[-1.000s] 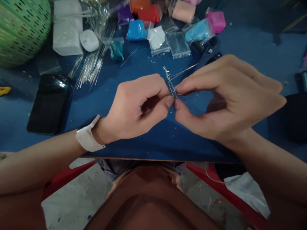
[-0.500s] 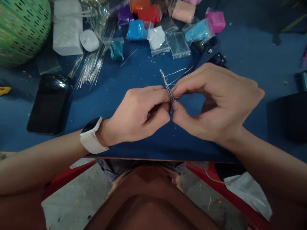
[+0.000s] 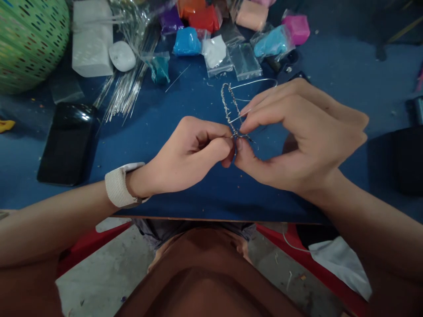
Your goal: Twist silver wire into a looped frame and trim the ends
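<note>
A loop of twisted silver wire [image 3: 226, 108] stands up between my hands, with loose straight wire ends poking out to the right. My left hand [image 3: 190, 154] pinches its lower end between thumb and forefinger; a watch with a pale woven band [image 3: 119, 187] is on that wrist. From the other side, my right hand [image 3: 294, 136] pinches the same lower end with thumb and forefinger, its other fingers bent above. The fingertips nearly meet and hide part of the wire there.
A black phone [image 3: 68, 143] lies left on the blue table [image 3: 185, 202]. Behind it are a bundle of wires [image 3: 124, 97], a white box [image 3: 92, 39] and a green basket [image 3: 31, 44]. Bagged clay, such as a blue block [image 3: 187, 42], lines the back. A dark object [image 3: 410, 160] sits right.
The wire piece has turned from edge-on so its loop now shows open. My left wrist has rolled, hiding the watch face, and my right hand's rear fingers have lifted slightly.
</note>
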A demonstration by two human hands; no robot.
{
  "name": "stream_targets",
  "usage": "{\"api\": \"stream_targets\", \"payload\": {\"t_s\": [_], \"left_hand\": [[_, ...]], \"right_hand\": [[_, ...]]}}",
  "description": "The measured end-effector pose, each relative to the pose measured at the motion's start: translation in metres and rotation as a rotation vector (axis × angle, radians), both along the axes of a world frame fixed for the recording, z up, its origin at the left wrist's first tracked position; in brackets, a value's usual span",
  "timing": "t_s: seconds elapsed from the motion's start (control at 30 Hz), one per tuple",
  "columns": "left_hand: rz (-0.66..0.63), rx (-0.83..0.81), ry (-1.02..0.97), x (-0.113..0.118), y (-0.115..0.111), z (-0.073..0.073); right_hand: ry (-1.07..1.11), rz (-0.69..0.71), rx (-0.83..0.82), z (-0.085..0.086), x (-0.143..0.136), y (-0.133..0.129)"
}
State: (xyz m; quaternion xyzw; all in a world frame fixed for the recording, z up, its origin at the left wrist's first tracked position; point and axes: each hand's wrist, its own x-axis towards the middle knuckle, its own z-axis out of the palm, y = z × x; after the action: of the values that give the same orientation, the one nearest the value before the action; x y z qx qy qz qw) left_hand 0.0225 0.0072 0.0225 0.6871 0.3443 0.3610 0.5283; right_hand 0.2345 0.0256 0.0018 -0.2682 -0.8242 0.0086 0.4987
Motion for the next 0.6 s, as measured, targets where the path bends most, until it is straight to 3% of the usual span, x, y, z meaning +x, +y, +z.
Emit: {"api": "stream_targets", "payload": {"t_s": [0.2, 0.6], "left_hand": [[-0.029, -0.016, -0.002, -0.0015, 0.0008, -0.0009], [-0.054, 0.164, 0.042, 0.0027, 0.0016, 0.0009]], "right_hand": [[-0.004, 0.050, -0.049, 0.0020, 0.0048, 0.0023], [-0.022, 0.029, -0.085, 0.0034, 0.0038, -0.0007]]}}
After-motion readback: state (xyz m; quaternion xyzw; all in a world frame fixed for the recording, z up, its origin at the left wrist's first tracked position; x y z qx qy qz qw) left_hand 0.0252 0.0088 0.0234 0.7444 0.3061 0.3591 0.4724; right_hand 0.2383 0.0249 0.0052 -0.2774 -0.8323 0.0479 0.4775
